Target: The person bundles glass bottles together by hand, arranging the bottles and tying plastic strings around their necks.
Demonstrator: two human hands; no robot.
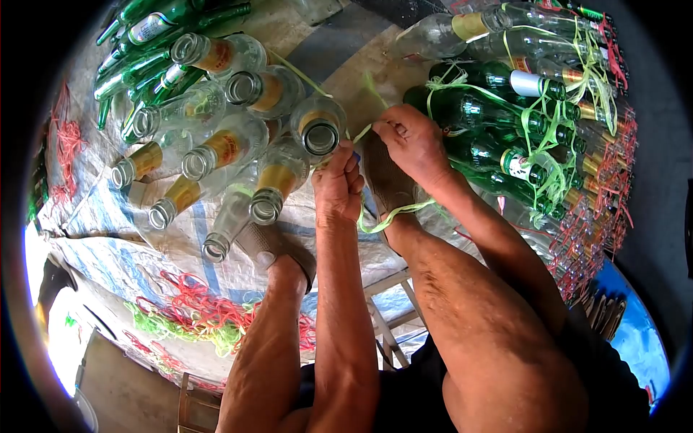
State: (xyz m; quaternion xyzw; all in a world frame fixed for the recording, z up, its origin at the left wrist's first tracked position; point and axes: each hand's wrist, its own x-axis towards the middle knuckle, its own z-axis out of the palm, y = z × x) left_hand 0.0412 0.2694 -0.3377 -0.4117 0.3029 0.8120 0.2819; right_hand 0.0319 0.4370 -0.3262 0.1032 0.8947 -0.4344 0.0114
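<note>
Where the pale sheet (pixel 128 254) met the left side of the frame, a tangle of red string (pixel 68 144) lay on it. Upper left: green bottles (pixel 151 54), lying in a loose pile. Lower left: a heap of red and light-green string (pixel 198 310). Left of centre stood a cluster of clear bottles (pixel 222 148), mouths toward the camera, several with orange or yellow neck labels; a thin strand showed along its upper right side. A brown shoe (pixel 266 245) sat just below the cluster.

At centre, the left hand (pixel 338 184) was nearly closed, thumb and fingertips pinched together beside the rightmost clear bottle; it gripped green string (pixel 395 213). A short length ran up and right to the right hand (pixel 410 141), whose fingers were curled, thumb against forefinger, pinching the strand. A loose loop hung below both hands, across the wearer's ankle.

Right of centre lay green bottles (pixel 480 112), wound about their necks with light-green string. Above them, upper right, lay more clear bottles (pixel 433 36). At far right, stacked bottles (pixel 588 209) were threaded with reddish string.
</note>
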